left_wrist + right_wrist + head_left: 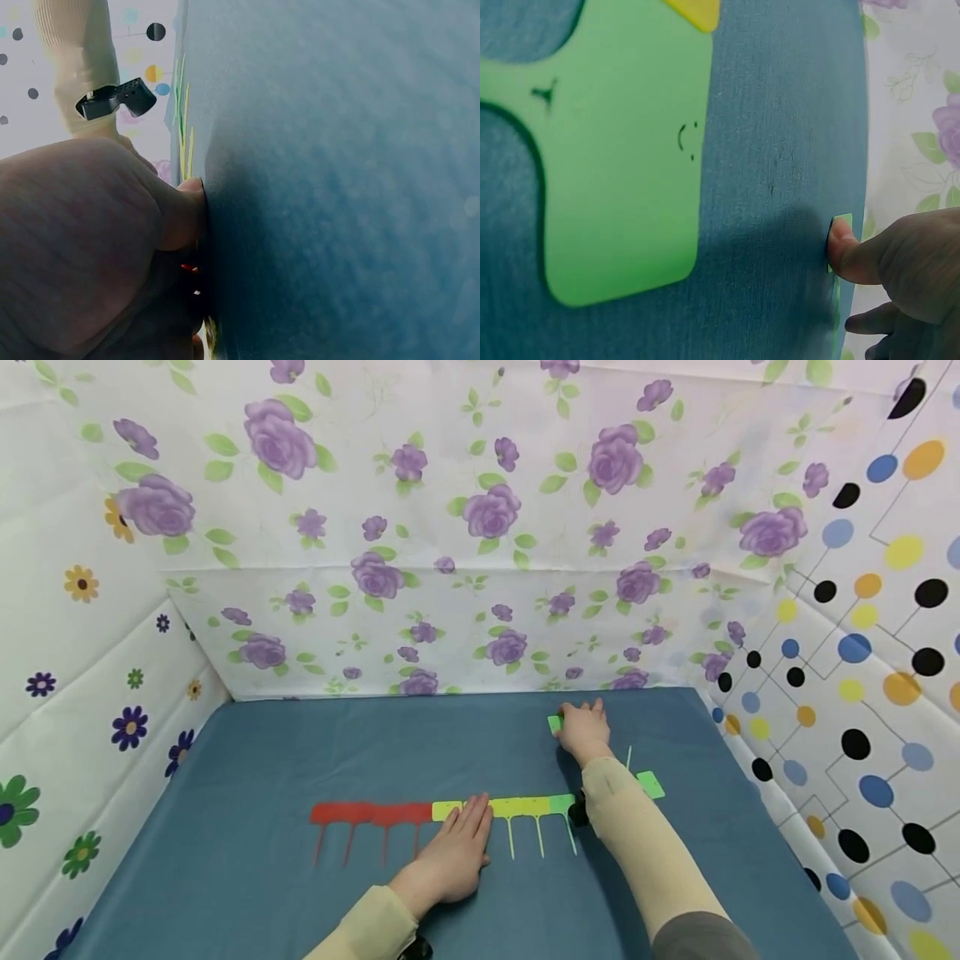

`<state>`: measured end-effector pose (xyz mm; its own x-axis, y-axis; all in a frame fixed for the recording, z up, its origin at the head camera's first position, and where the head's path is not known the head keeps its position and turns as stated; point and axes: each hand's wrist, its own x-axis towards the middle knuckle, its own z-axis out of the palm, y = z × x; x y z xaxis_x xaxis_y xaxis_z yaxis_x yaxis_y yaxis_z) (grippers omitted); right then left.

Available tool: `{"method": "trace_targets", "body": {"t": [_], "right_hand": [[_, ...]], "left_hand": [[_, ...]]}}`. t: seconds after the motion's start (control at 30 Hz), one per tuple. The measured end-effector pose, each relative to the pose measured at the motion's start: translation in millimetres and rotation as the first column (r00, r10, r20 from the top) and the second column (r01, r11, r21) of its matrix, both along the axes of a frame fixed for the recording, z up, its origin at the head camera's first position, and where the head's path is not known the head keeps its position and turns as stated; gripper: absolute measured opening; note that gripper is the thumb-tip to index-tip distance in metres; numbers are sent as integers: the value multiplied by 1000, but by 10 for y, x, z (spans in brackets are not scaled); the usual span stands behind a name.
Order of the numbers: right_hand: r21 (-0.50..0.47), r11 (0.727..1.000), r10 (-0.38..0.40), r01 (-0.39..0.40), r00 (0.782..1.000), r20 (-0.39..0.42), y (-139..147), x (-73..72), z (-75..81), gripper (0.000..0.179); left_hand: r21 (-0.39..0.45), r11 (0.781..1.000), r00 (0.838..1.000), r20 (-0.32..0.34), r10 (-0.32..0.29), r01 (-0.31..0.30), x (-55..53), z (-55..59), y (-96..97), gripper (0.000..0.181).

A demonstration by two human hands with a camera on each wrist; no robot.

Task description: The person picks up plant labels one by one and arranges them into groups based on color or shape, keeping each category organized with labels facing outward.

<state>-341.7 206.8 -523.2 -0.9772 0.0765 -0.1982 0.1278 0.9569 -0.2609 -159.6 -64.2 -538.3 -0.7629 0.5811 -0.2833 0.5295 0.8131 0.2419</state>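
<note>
A row of flat tabs with thin tails crosses the table, with red tabs (371, 813) at left, yellow tabs (525, 807) in the middle and a green tab (561, 804) at the right end. With fingers straight, my left hand (453, 856) rests on the yellow part and covers some of it. Farther back, my right hand (587, 731) pinches another green tab (555, 724); the thumb presses on it in the right wrist view, and the fingers beneath are partly hidden. A loose green tab (651, 784) lies to the right of my right forearm, which hides part of its tail.
The blue-grey tablecloth (262, 760) covers the table. A floral curtain (450, 527) stands behind it, with a dotted curtain (862, 693) on the right and a flowered one (90, 760) on the left. A black wrist camera (116, 99) is strapped to my right arm.
</note>
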Motion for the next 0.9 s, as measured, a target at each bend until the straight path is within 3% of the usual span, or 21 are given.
{"method": "trace_targets", "body": {"t": [0.23, 0.47, 0.9], "right_hand": [[-17, 1000, -8, 8, 1000, -4, -7, -74, -19, 52], [-18, 1000, -6, 6, 1000, -28, -12, -27, -42, 50], [80, 997, -2, 8, 997, -75, -57, 0, 19, 52]], "left_hand": [[12, 1000, 1000, -5, 11, -11, -3, 23, 6, 66], [10, 1000, 1000, 7, 6, -6, -8, -17, -7, 67], [6, 1000, 1000, 0, 2, -2, 7, 0, -25, 67]]}}
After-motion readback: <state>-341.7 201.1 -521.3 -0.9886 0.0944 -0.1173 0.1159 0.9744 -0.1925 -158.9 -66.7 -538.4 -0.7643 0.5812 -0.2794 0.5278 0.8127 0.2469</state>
